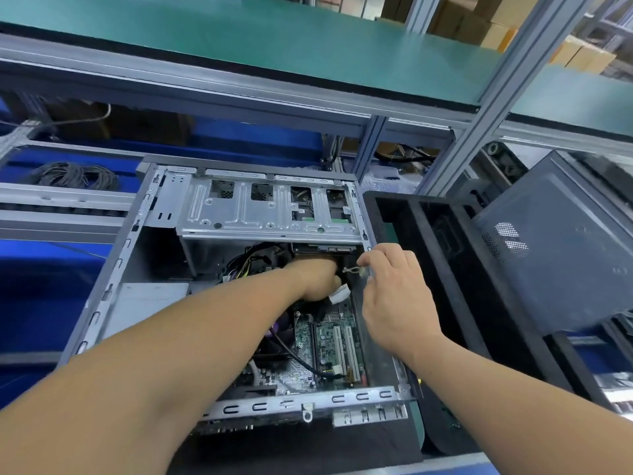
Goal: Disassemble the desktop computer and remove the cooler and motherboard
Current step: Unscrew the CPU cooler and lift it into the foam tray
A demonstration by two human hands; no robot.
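Reaching under the drive cage (270,207), left hand (318,279) is gripping a white connector (340,291), prob. unplugging cables off the motherboard (329,337). Right hand (394,289) is pinching a small wire clip (352,270). Next: pulling connector straight out w/o yanking wires.

The left hand (317,279) reaches into the open computer case (102,303), under the drive cage (267,210) — the motherboard (329,337) lies just nearer than its fingers. A small clip (352,270) sits between both hands; the right hand (397,293) is at the case's right wall.
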